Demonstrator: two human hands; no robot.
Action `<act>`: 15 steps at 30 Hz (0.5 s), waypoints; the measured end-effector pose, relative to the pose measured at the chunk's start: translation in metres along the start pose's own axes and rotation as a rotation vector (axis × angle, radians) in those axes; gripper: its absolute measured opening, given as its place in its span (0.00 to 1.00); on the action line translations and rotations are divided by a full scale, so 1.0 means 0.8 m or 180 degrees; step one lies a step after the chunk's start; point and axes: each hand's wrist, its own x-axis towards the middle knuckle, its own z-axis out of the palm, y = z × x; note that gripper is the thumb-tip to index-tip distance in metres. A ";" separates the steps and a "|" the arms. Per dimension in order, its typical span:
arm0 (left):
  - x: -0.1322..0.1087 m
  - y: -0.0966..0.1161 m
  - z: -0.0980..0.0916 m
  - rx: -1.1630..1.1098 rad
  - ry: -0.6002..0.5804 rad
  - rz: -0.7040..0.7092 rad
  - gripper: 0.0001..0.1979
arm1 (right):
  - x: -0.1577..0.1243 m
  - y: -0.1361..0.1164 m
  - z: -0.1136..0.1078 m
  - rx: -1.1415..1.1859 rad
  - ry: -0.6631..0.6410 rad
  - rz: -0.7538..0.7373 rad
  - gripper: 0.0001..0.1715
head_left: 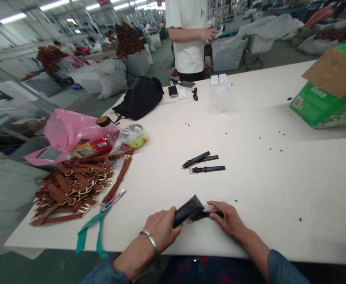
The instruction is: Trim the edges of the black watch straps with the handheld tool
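Note:
My left hand (163, 228), with a silver bangle on the wrist, is closed around a wide black leather-like piece (189, 210) that points up and to the right. Its exact kind is unclear. My right hand (229, 221) has its thumb and fingers on a short black buckle strap (201, 215) low over the white table. The strap's buckle end lies just under the wide piece, and I cannot tell whether they touch. Farther up the table are more black buckle straps: a crossed pair (199, 158) and a single one (207, 169) with a gold buckle.
Brown straps with metal rings (78, 181) are heaped at left, beside scissors (113, 200) tied with teal ribbon. Behind them sit a pink bag (69, 130) and a black bag (144, 96). A green box (323, 104) stands at right. Across the table stands a person (189, 43).

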 end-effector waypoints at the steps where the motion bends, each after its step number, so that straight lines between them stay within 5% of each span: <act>1: 0.001 -0.006 -0.002 -0.0014 0.0020 -0.0026 0.14 | -0.001 0.000 0.000 -0.0003 0.0011 -0.0007 0.21; 6: 0.000 -0.023 -0.021 -0.0045 0.0033 0.0121 0.13 | -0.004 -0.005 0.000 -0.0069 -0.0006 -0.0132 0.12; 15: 0.011 -0.010 -0.032 0.0087 -0.0253 0.0366 0.14 | -0.006 -0.020 -0.005 -0.0178 -0.0177 -0.0538 0.04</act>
